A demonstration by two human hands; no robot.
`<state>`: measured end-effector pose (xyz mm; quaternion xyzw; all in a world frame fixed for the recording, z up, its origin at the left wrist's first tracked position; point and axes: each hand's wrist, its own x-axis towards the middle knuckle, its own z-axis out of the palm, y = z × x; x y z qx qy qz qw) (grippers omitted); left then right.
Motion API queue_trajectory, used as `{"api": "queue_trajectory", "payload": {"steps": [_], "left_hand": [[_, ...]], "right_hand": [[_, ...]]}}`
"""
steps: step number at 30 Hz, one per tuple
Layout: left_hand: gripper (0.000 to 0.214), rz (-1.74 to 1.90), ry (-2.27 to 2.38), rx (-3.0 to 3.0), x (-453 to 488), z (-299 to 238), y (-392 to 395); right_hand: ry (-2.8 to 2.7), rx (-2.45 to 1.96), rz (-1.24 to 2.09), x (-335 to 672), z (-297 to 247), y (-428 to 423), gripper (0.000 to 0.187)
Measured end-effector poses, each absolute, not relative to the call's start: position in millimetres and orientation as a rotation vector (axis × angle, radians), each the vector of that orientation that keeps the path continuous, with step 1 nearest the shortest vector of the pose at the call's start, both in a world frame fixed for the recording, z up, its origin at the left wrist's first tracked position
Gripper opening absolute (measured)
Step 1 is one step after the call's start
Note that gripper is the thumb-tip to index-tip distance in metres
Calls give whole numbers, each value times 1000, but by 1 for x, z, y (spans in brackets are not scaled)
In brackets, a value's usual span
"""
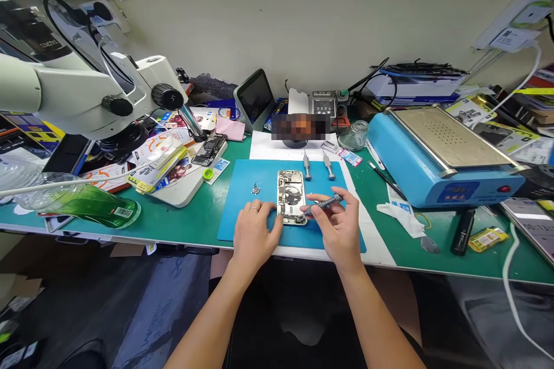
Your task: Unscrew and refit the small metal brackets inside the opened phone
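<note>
An opened smartphone (291, 196) with bared inner parts lies upright on the blue mat (236, 184). My left hand (256, 233), a ring on one finger, rests at its lower left edge. The thumb and index finger press against that edge and hold the phone. In my right hand (340, 225) a grey precision screwdriver (326, 203) is pinched between thumb and fingers. It slants down to the left, its tip over the phone's lower right part. A small metal part (255, 188) lies on the mat left of the phone. Two more screwdrivers (307, 166) stand or lie beyond it.
At left are a microscope (116, 98), a green bottle (99, 204) and another opened phone (209, 150). A blue heating plate machine (445, 155) stands at right. Behind the mat are a glass jar (354, 135) and a small screen (256, 98).
</note>
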<state>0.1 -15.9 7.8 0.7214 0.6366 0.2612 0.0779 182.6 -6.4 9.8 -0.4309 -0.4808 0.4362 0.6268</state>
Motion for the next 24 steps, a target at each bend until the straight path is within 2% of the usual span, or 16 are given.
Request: {"api": "queue_trajectory", "payload": {"steps": [4,24], "left_hand": [[10,762,1925,2142,1,9,-15],[10,729,1960,2158,2,9,-14]], "right_hand": [[-1130,-969,1022,181,8,-5,39],[-1223,-1037,1045,181,7,-2,36]]}}
